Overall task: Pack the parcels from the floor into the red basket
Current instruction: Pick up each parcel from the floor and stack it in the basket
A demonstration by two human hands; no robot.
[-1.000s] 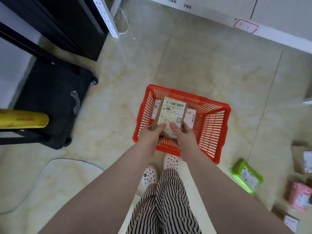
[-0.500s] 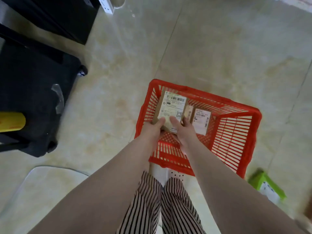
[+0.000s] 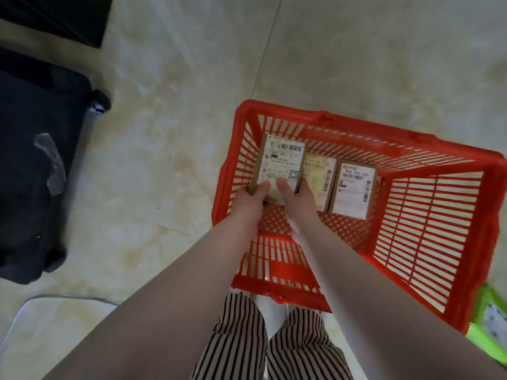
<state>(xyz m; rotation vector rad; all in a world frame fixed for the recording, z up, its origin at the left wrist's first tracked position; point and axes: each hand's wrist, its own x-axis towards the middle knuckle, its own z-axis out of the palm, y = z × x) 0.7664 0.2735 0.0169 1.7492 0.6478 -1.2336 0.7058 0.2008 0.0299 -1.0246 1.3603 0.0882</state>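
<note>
The red basket [image 3: 411, 149] stands on the tiled floor in front of my feet. Both hands hold a brown cardboard parcel [image 3: 279, 163] with a white label low inside the basket's left end. My left hand [image 3: 251, 200] grips its near left corner, thumb on top. My right hand [image 3: 297, 198] grips its near right edge, thumb on the label. Beside it on the basket floor lie a pale parcel [image 3: 319, 176] and another brown labelled parcel [image 3: 352, 187]. A green parcel [image 3: 491, 319] lies on the floor past the basket's right corner.
A black wheeled suitcase [image 3: 33, 165] lies on the floor at the left. A dark cabinet [image 3: 55, 17] fills the top left corner. A pale mat edge [image 3: 24, 308] shows at lower left.
My hands have lowered the parcel deeper into the basket's left end. The view has tilted down and closer, so the basket looks larger and the yellow roll has left the view.
</note>
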